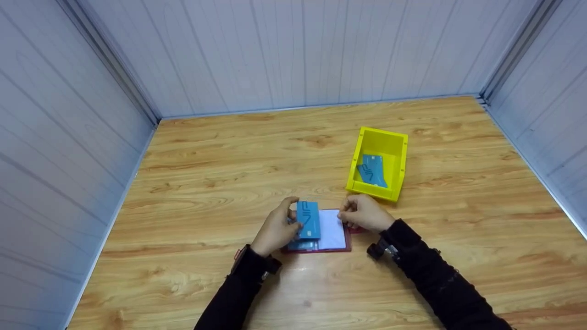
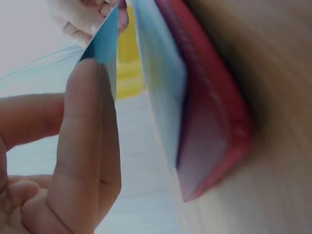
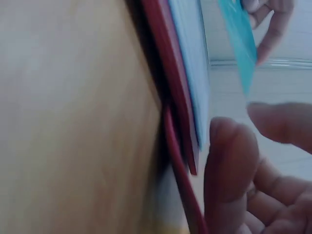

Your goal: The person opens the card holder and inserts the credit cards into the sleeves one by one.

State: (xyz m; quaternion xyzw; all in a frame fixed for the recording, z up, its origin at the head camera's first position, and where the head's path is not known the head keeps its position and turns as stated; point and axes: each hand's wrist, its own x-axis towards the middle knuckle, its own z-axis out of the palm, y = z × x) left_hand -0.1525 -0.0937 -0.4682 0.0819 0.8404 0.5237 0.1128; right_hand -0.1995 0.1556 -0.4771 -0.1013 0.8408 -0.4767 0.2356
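My left hand (image 1: 277, 229) pinches a blue card (image 1: 308, 220) with dark lettering and a small chip between thumb and fingers, raised over the left part of an open red-covered booklet (image 1: 347, 243). A white page (image 1: 332, 231) fills the booklet's right side; another blue card (image 1: 301, 245) shows at its lower left, partly hidden. At the booklet's right edge is my right hand (image 1: 365, 213), fingers bent. The right wrist view has its thumb and fingertip apart with nothing between them, close beside a red strap (image 3: 181, 168).
A yellow bin (image 1: 399, 165) stands beyond my right hand, with blue cards (image 1: 373, 170) lying inside. The wood-grain table (image 1: 220, 169) is bordered by pale panel walls (image 1: 275, 55) at the back and both sides.
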